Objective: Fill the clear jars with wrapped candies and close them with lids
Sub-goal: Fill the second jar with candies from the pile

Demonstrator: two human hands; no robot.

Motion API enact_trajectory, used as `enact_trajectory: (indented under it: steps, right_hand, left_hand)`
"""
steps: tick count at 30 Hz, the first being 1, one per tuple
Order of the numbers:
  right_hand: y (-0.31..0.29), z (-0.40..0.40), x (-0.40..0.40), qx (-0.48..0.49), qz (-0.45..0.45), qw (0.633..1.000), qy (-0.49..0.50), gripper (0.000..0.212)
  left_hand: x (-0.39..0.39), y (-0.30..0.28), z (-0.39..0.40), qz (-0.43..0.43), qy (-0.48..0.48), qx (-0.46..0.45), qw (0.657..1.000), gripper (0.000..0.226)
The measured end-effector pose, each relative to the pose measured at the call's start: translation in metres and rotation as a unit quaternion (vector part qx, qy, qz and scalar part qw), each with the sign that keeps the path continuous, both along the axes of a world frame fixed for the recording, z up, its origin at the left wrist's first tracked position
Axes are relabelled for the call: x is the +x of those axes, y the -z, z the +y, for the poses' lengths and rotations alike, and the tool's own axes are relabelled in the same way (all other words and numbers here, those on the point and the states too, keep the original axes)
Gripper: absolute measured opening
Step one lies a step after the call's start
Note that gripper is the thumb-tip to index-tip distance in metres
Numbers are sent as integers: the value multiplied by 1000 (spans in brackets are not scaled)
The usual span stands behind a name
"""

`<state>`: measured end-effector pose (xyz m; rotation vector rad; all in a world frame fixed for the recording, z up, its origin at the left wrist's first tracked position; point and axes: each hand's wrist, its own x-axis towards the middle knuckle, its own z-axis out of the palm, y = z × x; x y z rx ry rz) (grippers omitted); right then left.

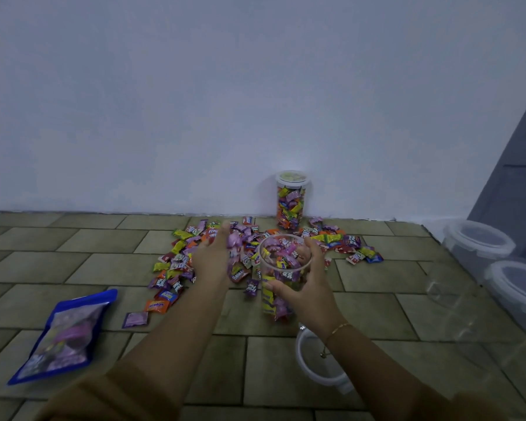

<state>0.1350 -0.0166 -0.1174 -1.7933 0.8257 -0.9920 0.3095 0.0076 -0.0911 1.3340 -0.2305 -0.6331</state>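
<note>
An open clear jar (281, 270), partly filled with wrapped candies, stands on the tiled floor. My right hand (305, 288) grips its right side. Just left of the jar's rim, my left hand (211, 256) holds a few purple wrapped candies (234, 243). A pile of loose wrapped candies (182, 256) is spread on the floor behind and around the jar. A full jar (290, 205) with its lid on stands against the wall. A white lid (316, 364) lies on the floor under my right wrist.
A blue candy bag (64, 335) lies at the left. An empty clear jar (448, 294) is at the right, faint against the tiles. Two lidded clear containers (480, 240) (516, 282) stand at the far right by a grey panel (516, 165).
</note>
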Motion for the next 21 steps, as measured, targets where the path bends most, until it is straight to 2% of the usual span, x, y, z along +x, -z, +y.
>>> enact_trajectory:
  steps: [2, 4, 7, 9, 12, 21]
  right_hand:
    - [-2, 2, -1, -6, 5, 1000, 0, 97]
    - [-5, 3, -1, -8, 3, 1000, 0, 96]
    - [-6, 3, -1, -8, 7, 1000, -1, 98]
    - [-6, 2, -1, -8, 8, 1000, -1, 99]
    - [-5, 2, -1, -9, 7, 1000, -1, 98]
    - [-1, -2, -1, -4, -4, 1000, -10, 97]
  left_hand:
    - [-5, -19, -8, 32, 10, -70, 997, 76]
    - [-11, -37, -14, 29, 33, -99, 994, 89]
    - [-30, -55, -18, -53, 60, -97, 992, 40]
    - [-40, -59, -20, -124, 67, -63, 988, 46]
    - [-47, -59, -23, -178, 71, -61, 980, 53]
    - [-52, -60, -19, -180, 97, -45, 978, 44]
